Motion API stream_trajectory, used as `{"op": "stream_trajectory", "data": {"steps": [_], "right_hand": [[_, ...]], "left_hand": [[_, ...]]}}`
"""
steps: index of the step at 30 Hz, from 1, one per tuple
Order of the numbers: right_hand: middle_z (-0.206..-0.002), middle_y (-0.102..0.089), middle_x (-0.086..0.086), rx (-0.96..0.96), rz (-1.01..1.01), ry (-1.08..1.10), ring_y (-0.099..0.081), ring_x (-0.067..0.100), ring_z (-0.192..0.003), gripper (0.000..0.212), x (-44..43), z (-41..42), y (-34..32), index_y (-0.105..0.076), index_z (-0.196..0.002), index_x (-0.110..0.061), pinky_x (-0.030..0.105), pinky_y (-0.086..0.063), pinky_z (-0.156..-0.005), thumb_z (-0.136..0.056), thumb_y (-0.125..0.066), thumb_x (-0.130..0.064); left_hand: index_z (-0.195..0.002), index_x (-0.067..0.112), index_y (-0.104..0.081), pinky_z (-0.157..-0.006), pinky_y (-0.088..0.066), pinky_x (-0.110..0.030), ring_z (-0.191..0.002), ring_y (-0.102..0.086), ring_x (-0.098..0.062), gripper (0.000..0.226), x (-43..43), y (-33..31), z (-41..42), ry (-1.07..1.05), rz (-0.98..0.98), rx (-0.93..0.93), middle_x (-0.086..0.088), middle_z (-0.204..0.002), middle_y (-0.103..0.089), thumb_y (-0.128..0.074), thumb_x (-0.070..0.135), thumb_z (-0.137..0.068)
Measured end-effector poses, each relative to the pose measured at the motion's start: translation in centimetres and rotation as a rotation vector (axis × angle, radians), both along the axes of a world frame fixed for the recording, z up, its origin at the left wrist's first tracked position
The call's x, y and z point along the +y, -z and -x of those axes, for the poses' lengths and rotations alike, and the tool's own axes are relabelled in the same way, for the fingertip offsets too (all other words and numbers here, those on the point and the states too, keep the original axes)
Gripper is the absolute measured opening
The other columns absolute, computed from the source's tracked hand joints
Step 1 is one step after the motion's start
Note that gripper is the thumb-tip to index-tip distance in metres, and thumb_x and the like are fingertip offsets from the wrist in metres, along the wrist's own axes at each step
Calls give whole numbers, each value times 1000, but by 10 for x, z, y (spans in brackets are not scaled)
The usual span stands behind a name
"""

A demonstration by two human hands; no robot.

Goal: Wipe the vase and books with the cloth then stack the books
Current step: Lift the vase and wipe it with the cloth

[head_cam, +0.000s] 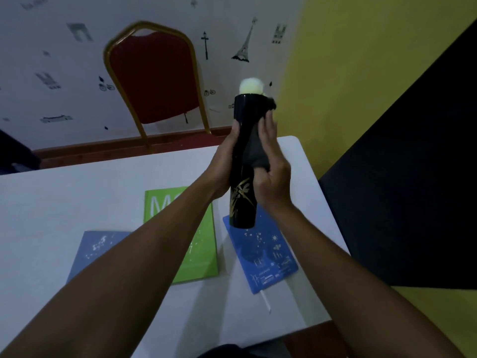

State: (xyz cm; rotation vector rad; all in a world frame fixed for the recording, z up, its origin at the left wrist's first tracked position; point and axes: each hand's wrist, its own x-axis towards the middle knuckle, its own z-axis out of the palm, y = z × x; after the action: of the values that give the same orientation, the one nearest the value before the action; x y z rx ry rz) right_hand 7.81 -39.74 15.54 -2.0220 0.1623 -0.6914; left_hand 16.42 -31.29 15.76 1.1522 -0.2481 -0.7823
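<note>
Both hands are holding the vase (244, 161) up over the tabletop's (64, 202) far right corner, just above the blue book (268, 257). Vase is standing roughly upright, long axis vertical w/ a slight lean, mouth pointing up and away, base hanging near the blue book's far edge; can't tell if it's touching. It's tall, black, glossy, gold bamboo print low on its side, and a pale round thing (251, 86) is sitting at the mouth. Left hand (227, 161) is wrapping the vase's left side, fingers clamped round it. Right hand (272, 171) is pressing the dark cloth (258, 148) flat against the right side, fingers closed over cloth and vase. Green book (201, 254) is lying mid-table, pale blue book (90, 249) left of it, all three flat, apart. Red chair (154, 78) w/ gold frame is standing beyond the far edge, by a white patterned wall (51, 73); yellow wall (361, 60) at right.
</note>
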Motion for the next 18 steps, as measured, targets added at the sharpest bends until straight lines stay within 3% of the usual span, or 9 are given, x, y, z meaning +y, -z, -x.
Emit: {"op": "stream_trajectory", "data": {"steps": [2, 5, 8, 10, 13, 18], "right_hand": [[-167, -22, 20, 24, 29, -32, -9, 33, -159, 74, 12, 26, 21, -36, -153, 5, 29, -16, -128, -80, -41, 11], [-167, -22, 18, 84, 44, -96, -7, 35, -159, 63, 31, 70, 58, -36, -152, 8, 35, -15, -129, -89, -41, 8], [-167, -21, 20, 98, 12, -91, -10, 37, -158, 69, 37, 84, 71, -32, -152, 9, 40, -16, -129, -86, -43, 21], [-167, -19, 20, 76, -39, -39, -11, 35, -159, 73, 32, 71, 60, -28, -154, 9, 33, -18, -128, -84, -41, 24], [-170, -13, 12, 29, -123, 69, -10, 26, -159, 78, 11, 37, 30, -21, -160, -5, 26, -19, -127, -88, -40, 21], [-170, -18, -1, 14, -171, 168, -14, 19, -159, 91, -35, -1, 3, -16, -163, -19, 44, -22, -128, -84, -40, 19]], "left_hand": [[-141, 9, -55, -100, -52, -42, -114, -67, -26, 61, -2, -1, -3, -32, 23, -15, -14, -129, -68, -37, 54, -105], [-136, 4, -54, -81, -58, -41, -97, -72, -28, 74, -6, -4, -10, -176, -49, -15, -17, -118, -69, -67, 57, -86], [-127, 9, -55, -93, -59, -47, -107, -72, -29, 75, -10, 3, -10, -245, -144, -50, -15, -122, -68, -80, 56, -74], [-121, 7, -59, -97, -56, -56, -109, -71, -35, 65, -12, 5, -7, -216, -132, -45, -19, -120, -69, -78, 54, -80], [-121, 4, -68, -105, -50, -57, -113, -69, -36, 54, -11, 6, -1, -116, -143, -114, -21, -119, -71, -61, 51, -96], [-146, 18, -52, -110, -48, -44, -127, -63, -22, 55, -16, 6, 10, 118, -120, -116, -8, -137, -65, -31, 51, -108]]}}
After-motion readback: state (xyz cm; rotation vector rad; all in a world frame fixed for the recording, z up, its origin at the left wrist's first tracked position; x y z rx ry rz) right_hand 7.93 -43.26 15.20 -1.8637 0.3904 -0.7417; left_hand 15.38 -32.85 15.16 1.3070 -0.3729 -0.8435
